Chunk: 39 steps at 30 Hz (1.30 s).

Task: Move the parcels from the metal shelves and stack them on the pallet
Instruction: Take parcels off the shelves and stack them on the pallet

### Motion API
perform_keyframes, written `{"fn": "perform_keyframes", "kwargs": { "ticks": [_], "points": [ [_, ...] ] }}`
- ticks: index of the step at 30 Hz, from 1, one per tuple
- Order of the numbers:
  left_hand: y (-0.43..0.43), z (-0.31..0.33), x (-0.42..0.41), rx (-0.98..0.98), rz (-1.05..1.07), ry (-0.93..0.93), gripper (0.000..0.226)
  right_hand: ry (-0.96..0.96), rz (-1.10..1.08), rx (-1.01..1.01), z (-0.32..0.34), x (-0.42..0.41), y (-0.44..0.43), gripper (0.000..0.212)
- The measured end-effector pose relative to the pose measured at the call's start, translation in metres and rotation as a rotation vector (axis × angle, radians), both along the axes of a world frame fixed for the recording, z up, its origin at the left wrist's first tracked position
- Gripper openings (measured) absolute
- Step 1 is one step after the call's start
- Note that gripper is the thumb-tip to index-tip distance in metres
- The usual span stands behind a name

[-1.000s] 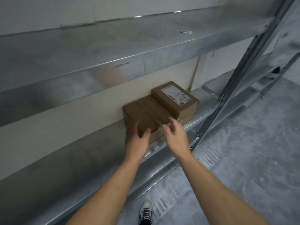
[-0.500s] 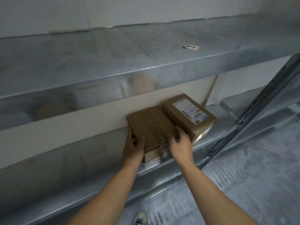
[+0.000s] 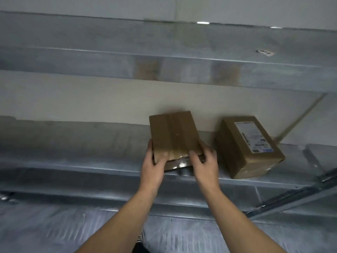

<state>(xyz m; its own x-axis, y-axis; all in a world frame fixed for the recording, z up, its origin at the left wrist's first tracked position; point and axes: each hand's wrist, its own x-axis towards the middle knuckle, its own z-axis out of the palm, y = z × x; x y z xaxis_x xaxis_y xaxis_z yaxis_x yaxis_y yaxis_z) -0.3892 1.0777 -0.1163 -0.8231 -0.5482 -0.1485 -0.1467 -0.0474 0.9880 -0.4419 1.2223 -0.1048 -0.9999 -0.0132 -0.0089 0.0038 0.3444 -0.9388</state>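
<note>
My left hand [image 3: 152,166] and right hand [image 3: 205,162] grip taped box [image 3: 174,135] near edge; labelled box [image 3: 248,146] at three o'clock, apart.

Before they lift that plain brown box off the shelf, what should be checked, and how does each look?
1. The left hand grips the plain brown taped cardboard parcel at its near left corner: ok.
2. The right hand grips its near right corner: ok.
3. Gap to the brown cardboard parcel with a white label: apart, ok.
4. Room beneath the upper metal shelf: ok.
5. Support underneath the held parcel: hidden, cannot tell.
6. Space on the pallet: out of view, cannot tell.
</note>
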Motion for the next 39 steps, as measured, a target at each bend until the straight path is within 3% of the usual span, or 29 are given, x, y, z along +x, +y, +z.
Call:
{"fn": "perform_keyframes", "kwargs": {
  "ticks": [10, 19, 27, 39],
  "points": [
    [-0.101, 0.026, 0.097, -0.107, 0.350, 0.116, 0.060, 0.100, 0.445, -0.115, 0.011, 0.033, -0.133, 0.049],
    [-0.221, 0.039, 0.207, -0.130, 0.635, 0.140, 0.056, 0.101, 0.775, -0.166, 0.029, 0.117, -0.288, 0.051],
    [-0.332, 0.050, 0.309, -0.175, 0.795, 0.177, 0.056, 0.091, 0.949, -0.230, 0.043, 0.212, -0.420, 0.049],
    [-0.431, 0.057, 0.413, -0.206, 0.978, 0.202, 0.054, 0.100, 1.103, -0.258, 0.047, 0.309, -0.545, 0.057]
  ]
}}
